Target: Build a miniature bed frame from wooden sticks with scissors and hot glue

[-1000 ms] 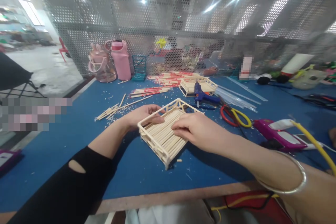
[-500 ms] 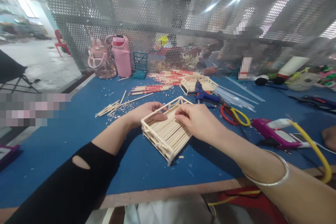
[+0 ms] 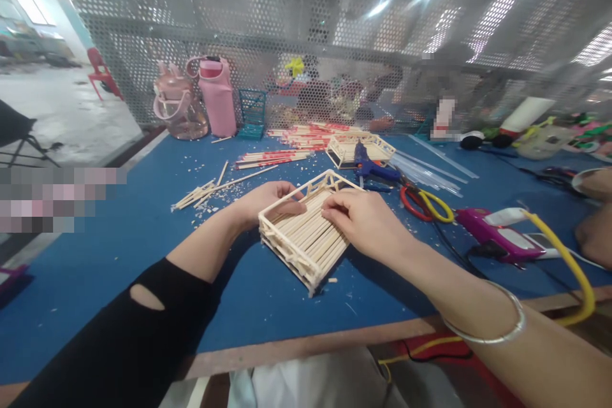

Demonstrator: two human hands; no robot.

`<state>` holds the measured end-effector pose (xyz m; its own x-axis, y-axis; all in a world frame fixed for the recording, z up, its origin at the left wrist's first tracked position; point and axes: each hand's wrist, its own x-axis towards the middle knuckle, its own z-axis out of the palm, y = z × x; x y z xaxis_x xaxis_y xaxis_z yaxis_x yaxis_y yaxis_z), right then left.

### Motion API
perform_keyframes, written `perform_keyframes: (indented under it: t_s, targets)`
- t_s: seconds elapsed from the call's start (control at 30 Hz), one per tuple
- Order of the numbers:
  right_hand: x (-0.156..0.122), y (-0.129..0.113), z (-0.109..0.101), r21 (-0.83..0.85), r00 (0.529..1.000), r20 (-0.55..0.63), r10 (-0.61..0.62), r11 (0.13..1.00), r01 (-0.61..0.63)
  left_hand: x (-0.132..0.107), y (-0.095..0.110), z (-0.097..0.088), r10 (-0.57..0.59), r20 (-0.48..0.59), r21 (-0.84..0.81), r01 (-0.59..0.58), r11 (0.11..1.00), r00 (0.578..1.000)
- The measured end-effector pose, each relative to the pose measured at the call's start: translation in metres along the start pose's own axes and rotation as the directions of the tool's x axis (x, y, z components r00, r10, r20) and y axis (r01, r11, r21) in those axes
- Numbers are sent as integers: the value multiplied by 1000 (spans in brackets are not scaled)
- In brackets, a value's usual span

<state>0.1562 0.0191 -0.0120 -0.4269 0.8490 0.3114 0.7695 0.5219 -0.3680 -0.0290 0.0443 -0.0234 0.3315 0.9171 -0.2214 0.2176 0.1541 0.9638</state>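
Tray [image 3: 303,239] sits over the table [image 3: 248,325] between both hands, its slats [image 3: 318,236] slanting away rightward. The left hand [image 3: 270,204] clasps its left side, thumb inside; the right hand [image 3: 368,220] curls over the slats, whether pinching one cannot be told.

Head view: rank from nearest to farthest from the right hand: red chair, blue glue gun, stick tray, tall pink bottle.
1. Stick tray: directly under the right hand.
2. Blue glue gun: on the table, just beyond the hand.
3. Tall pink bottle: back left of the table.
4. Red chair: off the table, far left.
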Motion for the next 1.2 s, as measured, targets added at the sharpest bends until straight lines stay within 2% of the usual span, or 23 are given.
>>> perform_keyframes:
  t_s: [0.17,0.33,0.5,0.7,1.2]
  targets:
    - [12,-3,10,51,985,-124,122,992,-116,1,-2,1,-2,12,12,2,1000,1000]
    - [12,-1,17,-27,978,-140,154,987,-159,3,-6,-1,32,58,154,-41,987,998]
    - [9,0,20,47,953,-228,201,980,-196,5,-6,-1,50,53,190,-59,980,997]
    - [13,-3,20,65,946,-209,249,968,-241,5,-6,-1,56,65,179,-66,982,996]
    - [16,-1,22,87,919,-247,306,952,-294,5,-6,0,42,61,153,-51,987,997]
